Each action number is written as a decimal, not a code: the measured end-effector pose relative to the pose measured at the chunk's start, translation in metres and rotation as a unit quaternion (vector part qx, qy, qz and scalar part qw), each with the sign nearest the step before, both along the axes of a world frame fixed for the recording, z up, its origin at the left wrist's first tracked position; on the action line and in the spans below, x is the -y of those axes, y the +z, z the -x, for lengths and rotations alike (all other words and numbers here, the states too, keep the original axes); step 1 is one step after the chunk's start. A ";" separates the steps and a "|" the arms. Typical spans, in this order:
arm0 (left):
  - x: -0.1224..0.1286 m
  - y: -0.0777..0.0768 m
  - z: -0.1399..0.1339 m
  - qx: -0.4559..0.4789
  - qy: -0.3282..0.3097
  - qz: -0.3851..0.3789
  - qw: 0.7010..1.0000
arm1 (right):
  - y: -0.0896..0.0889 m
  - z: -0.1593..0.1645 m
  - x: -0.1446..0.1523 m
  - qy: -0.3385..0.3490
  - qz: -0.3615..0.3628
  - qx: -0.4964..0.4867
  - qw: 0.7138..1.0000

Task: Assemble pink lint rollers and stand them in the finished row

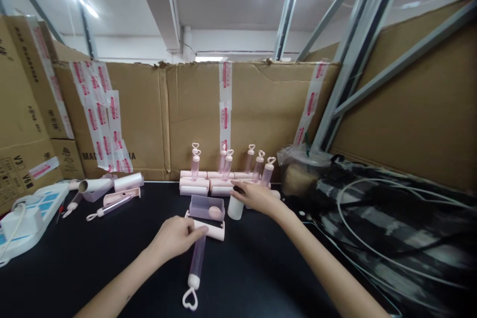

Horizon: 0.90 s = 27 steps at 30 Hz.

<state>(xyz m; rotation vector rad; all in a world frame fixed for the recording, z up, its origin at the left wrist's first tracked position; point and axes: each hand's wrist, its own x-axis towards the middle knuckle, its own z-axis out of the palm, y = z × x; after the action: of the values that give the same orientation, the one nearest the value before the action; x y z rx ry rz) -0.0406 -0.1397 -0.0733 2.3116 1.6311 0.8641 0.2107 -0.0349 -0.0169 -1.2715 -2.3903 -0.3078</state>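
Note:
My left hand [178,236] is closed round the pink body of a lint roller [215,231], with thumb and fingers on its near side. Toward me lies a translucent purple handle [197,263] ending in a heart-shaped loop; I cannot tell whether it is joined to the body. Just behind the body sits a see-through purple cover [201,206] with a pale oval on it. To the right, my right hand [257,198] grips a white sticky-paper roll [235,208] from above, holding it roughly upright. Its fingertips are partly hidden.
Several lint rollers [194,185] stand in rows at the back, heart-topped handles upright. Loose roller parts [119,203] lie left, near a white power strip [40,218]. At right are a lidded plastic cup [300,174] and a pale cable [346,208]. Cardboard walls [194,109] enclose the black table.

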 end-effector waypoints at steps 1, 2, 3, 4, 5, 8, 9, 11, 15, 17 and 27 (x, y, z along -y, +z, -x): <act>0.000 0.003 0.001 0.041 0.004 -0.012 0.999 | 0.002 -0.003 0.001 0.004 0.002 0.001 1.000; -0.001 0.005 0.001 0.087 0.001 -0.022 0.996 | 0.005 -0.003 0.005 0.007 0.000 -0.006 1.000; -0.002 0.006 0.001 0.135 -0.008 -0.032 0.990 | 0.009 -0.001 0.012 0.015 -0.003 -0.022 1.000; -0.003 0.006 0.000 0.182 -0.018 -0.045 0.982 | 0.015 0.003 0.020 0.034 -0.005 -0.043 0.998; -0.003 0.006 -0.001 0.226 -0.030 -0.061 0.972 | 0.021 0.010 0.030 0.065 -0.001 -0.071 0.995; -0.005 0.005 -0.008 0.326 -0.079 -0.077 0.939 | 0.036 0.041 0.058 0.258 0.067 -0.098 0.959; -0.006 0.004 -0.010 0.350 -0.098 -0.056 0.930 | 0.040 0.051 0.063 0.306 0.087 -0.091 0.944; -0.009 0.002 -0.010 0.383 -0.118 0.010 0.916 | 0.043 0.068 0.064 0.343 0.083 -0.079 0.932; -0.022 -0.008 0.000 0.410 -0.067 0.057 0.908 | 0.031 0.078 0.028 0.235 0.034 -0.022 0.971; -0.029 -0.016 0.004 0.412 -0.051 0.074 0.907 | 0.017 0.075 0.003 0.215 0.059 0.051 0.973; -0.030 -0.029 -0.004 0.387 -0.048 0.091 0.916 | 0.000 0.065 -0.025 0.274 0.121 -0.053 0.953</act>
<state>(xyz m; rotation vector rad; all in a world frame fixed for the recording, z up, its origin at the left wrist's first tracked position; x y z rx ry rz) -0.0366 -0.1093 -0.1021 1.5796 1.1651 1.3101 0.1455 -0.0103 -0.0171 -0.6386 -2.6168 0.2207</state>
